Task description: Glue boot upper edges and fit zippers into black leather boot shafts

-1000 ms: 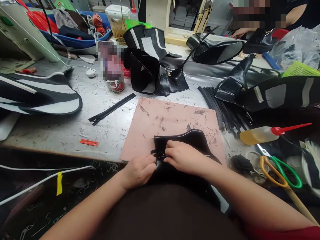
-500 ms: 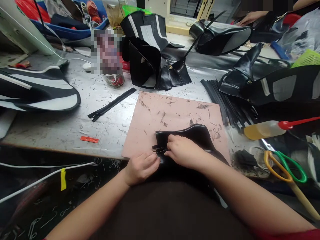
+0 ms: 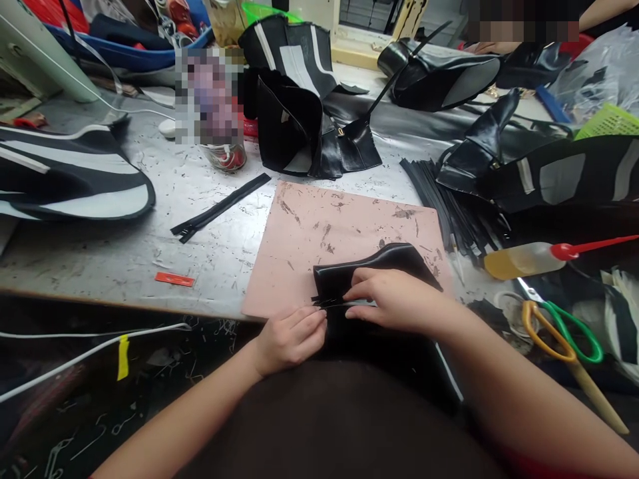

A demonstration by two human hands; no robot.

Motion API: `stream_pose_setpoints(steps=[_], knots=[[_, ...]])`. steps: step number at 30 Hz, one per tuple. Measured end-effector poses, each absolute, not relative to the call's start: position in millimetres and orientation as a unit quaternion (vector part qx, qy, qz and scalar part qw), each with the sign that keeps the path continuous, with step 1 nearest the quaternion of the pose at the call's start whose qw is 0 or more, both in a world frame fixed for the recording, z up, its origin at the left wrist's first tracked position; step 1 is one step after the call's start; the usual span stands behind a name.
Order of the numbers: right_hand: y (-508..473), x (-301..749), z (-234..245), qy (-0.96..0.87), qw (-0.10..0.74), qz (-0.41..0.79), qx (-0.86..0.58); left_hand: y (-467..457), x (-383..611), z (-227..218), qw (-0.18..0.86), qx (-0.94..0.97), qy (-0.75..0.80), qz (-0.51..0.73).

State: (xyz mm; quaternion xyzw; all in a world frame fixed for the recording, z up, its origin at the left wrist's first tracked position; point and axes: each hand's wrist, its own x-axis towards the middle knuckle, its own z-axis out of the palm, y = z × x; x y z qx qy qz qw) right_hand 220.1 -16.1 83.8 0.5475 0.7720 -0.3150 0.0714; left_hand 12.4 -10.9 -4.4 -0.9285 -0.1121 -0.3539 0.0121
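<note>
A black leather boot upper (image 3: 369, 266) lies over the front part of a pink cutting mat (image 3: 299, 246) and hangs toward my lap. A black zipper (image 3: 319, 301) runs along its edge, its end sticking out on the left. My left hand (image 3: 292, 336) pinches the upper and zipper at that end. My right hand (image 3: 389, 297) rests on the leather further right, thumb and forefinger apart on either side of the zipper line. Its other fingers are partly hidden. Another black zipper (image 3: 222, 207) lies loose on the table, left of the mat.
Black boot uppers (image 3: 289, 133) stand behind the mat, with others at left and right. At right are a bundle of zippers (image 3: 444, 206), a bottle of yellowish liquid (image 3: 522, 259) and scissors (image 3: 554, 326). An orange strip (image 3: 174, 279) lies near the front edge. A co-worker sits far right.
My right hand has moved right along the zipper, and its thumb and forefinger have parted. The left hand has shifted slightly right, still pinching. The upper's top edge has folded over slightly.
</note>
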Motion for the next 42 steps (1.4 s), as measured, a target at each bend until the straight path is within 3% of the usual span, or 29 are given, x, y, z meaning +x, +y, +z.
stream_pose_setpoints(steps=[13,21,42], knots=[[-12.1,213.4,70.3,0.777,0.118,-0.279,0.552,-9.6,5.5,-7.4,0.033,-0.942,-0.092,-0.321],[-8.5,218.9,69.5,0.774,0.103,-0.31,0.542,-17.9,10.3,-8.5,0.011,-0.946,-0.194,-0.26],[-2.4,225.6,71.4,0.765,0.078,-0.345,0.538,-18.3,16.0,3.8,0.074,-0.935,-0.153,-0.311]])
